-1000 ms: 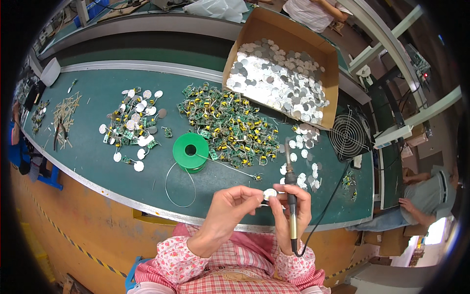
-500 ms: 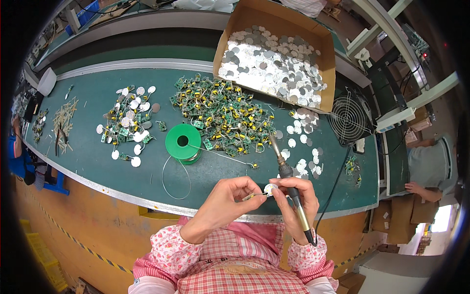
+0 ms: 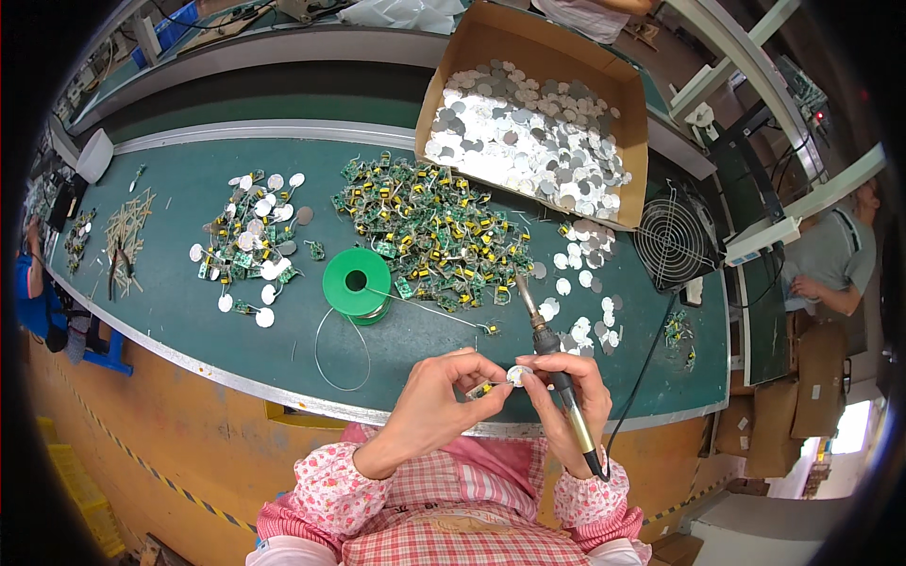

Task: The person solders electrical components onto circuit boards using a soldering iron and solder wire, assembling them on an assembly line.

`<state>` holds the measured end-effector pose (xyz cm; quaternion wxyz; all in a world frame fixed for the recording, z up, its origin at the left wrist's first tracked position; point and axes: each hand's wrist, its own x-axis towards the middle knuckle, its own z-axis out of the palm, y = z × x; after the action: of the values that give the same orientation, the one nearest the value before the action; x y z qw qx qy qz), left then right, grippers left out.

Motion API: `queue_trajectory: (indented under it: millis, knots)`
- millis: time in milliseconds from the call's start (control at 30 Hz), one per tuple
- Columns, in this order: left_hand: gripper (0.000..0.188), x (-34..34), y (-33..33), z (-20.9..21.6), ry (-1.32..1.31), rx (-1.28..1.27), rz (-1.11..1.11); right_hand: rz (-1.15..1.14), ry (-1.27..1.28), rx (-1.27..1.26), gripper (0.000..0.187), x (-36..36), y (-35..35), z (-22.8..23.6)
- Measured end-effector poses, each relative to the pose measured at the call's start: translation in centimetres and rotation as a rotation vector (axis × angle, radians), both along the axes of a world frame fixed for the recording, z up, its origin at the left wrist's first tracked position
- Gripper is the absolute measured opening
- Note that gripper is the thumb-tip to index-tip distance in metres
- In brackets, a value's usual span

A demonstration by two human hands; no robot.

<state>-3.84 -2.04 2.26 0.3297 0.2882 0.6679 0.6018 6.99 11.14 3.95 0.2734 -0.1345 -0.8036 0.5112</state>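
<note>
In front of my apron, over the bench's near edge, my two hands almost meet. My left hand (image 3: 432,401) pinches a small circuit board (image 3: 481,389) with a yellow part, mostly covered by the fingers. Thumb and forefinger of my right hand (image 3: 578,404) grip a round silvery disc (image 3: 516,374) at the board's side. That same hand also carries a soldering iron (image 3: 547,347) across the fingers, its tip pointing away toward the pile of boards. Whether a wire joins the disc to the board is too small to tell. Beyond my left hand stands a green spool of solder wire (image 3: 370,300), a loose strand stretching right.
A big heap of circuit boards (image 3: 425,226) lies mid-bench. Behind it sits a cardboard box (image 3: 547,42) of discs, with loose discs (image 3: 580,332) nearby. Boards with discs (image 3: 250,236) lie left. At right stand a round-grilled fan (image 3: 672,236) and a person (image 3: 830,259). The iron's cord (image 3: 651,368) trails right.
The board in my left hand has turned, showing more of its yellow part. The disc and iron have shifted slightly. The person at right has drawn a hand back, and the whole view moved a little.
</note>
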Motion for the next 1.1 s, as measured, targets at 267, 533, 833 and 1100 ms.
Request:
queue_trajectory:
  millis: [267, 533, 833, 1100]
  knots:
    - [0.011, -0.6, 0.0, -1.0, -0.243, 0.025, -0.04, 0.062, -0.026, 0.07, 0.026, -0.4, 0.3, 0.1]
    - [0.012, -1.4, -0.3, -0.6, -0.302, 0.002, -0.098, 0.058, -0.001, 0.092, 0.026, -0.9, 0.2, 0.0]
    - [0.014, -0.4, -0.2, -0.3, -0.092, -0.022, 0.024, 0.037, -0.013, 0.079, 0.026, -1.0, 0.1, -0.2]
    - [0.013, -0.4, -0.4, -0.8, -0.024, -0.073, 0.081, -0.04, -0.036, 0.213, 0.027, -1.1, 0.0, 0.3]
